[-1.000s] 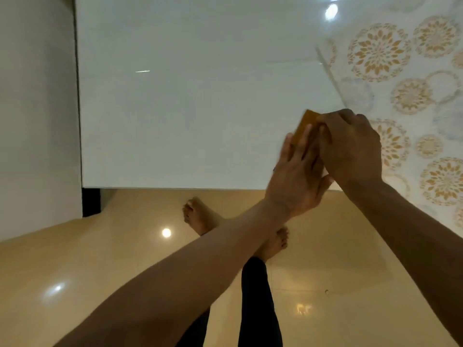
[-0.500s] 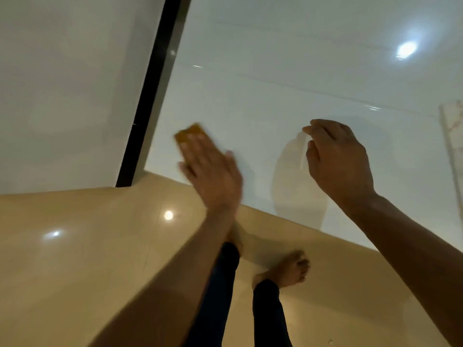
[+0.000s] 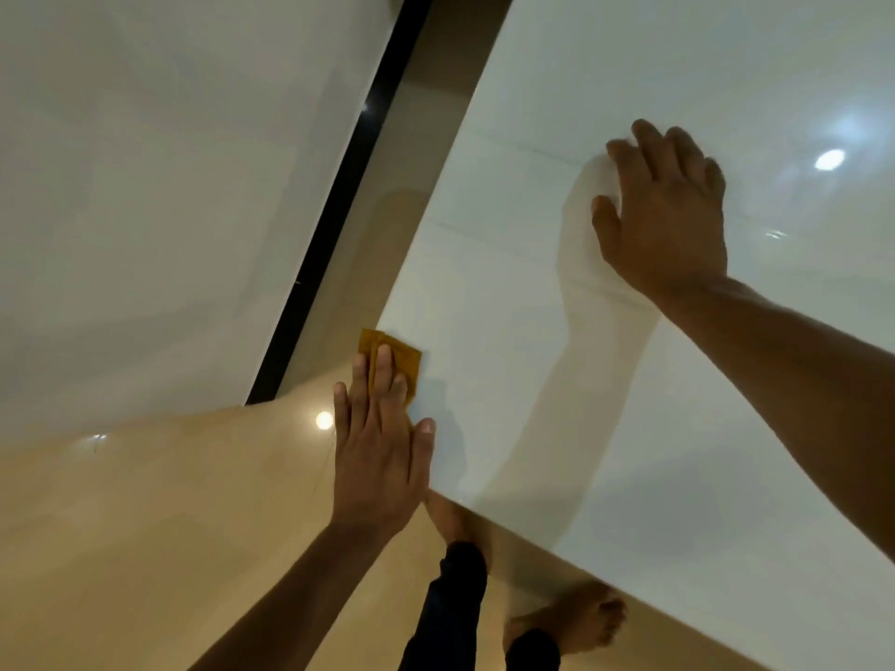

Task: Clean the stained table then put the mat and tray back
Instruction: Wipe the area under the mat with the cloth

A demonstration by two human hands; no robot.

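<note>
The glossy white table (image 3: 557, 293) fills the right of the view, its near left corner just under my left hand (image 3: 380, 457). That hand lies flat with straight fingers and presses a small orange-yellow cloth (image 3: 404, 363) onto the table's corner. My right hand (image 3: 666, 210) rests palm down on the table farther in, fingers spread and slightly bent, holding nothing. The mat and the tray are out of view.
A white wall (image 3: 160, 186) with a black skirting strip (image 3: 339, 201) stands left of the table, a narrow gap of floor between them. Shiny beige floor tiles (image 3: 145, 549) lie below, and my bare feet (image 3: 576, 622) stand at the table's front edge.
My left hand has carried the cloth from the mat's edge leftward to the table's near left corner. My right hand let go of the cloth and now rests flat on the table. The patterned mat left the view.
</note>
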